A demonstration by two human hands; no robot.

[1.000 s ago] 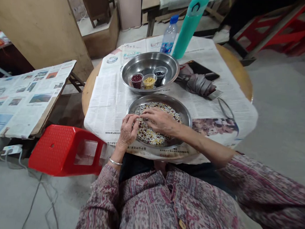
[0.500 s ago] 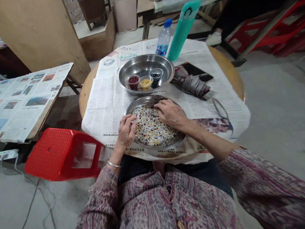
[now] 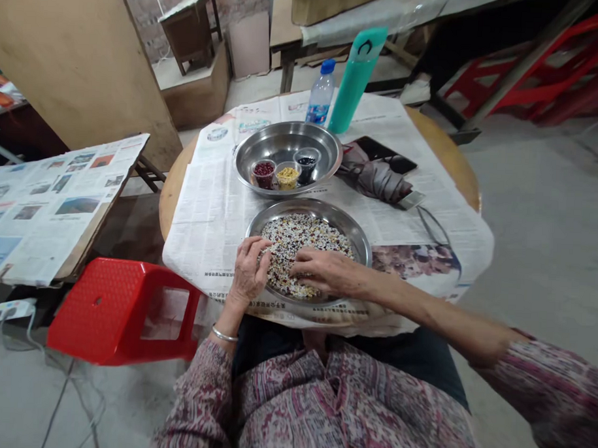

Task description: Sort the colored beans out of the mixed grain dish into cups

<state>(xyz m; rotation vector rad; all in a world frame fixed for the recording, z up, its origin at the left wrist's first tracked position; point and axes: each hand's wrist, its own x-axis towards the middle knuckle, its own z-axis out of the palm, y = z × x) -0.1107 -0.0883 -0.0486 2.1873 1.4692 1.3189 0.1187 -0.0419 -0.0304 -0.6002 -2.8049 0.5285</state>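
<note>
Over a newspaper-covered table [image 3: 449, 147], left fingers [image 3: 252, 248] curl at the steel pan's rim [image 3: 323, 213], right fingers [image 3: 307, 269] lie open on mixed grains [image 3: 298, 240].

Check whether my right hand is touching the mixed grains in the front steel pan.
Touching. The head view shows the fingers of the right hand lying directly on the mixed grains inside the front steel pan, with no gap between them.

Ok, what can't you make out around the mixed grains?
Head view:
- Grains under the left hand and right hand: hidden by the hands.
- Grains in the steel plate: too small to name each kind.
- Dark contents of the small cup: too small to identify.
- Newspaper: print too small to read.
</note>
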